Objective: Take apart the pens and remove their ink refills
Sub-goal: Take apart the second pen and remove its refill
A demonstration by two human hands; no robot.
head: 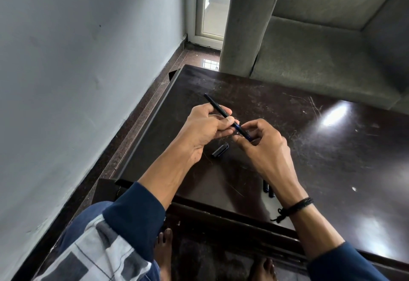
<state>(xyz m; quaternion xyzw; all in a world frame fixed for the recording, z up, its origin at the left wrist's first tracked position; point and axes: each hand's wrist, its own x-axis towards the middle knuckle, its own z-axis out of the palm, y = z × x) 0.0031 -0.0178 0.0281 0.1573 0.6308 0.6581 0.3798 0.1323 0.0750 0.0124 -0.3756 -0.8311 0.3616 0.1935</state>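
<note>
Pen point(218, 107) is up off the table point(332, 148), long axis running far-left to near-right. – OP

Who's holding what? – reply

Left hand point(205, 128) is curled round the mid barrel, right hand point(265, 145) pinches the near-right end in its fingertips. I'd guess the right one twists or pulls that end off. Loose cap point(220, 150) lies on the table just below them. – OP

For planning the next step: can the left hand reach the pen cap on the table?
Probably yes, nothing covers the pen cap, close beside it; but the left hand now grips the pen.
</note>
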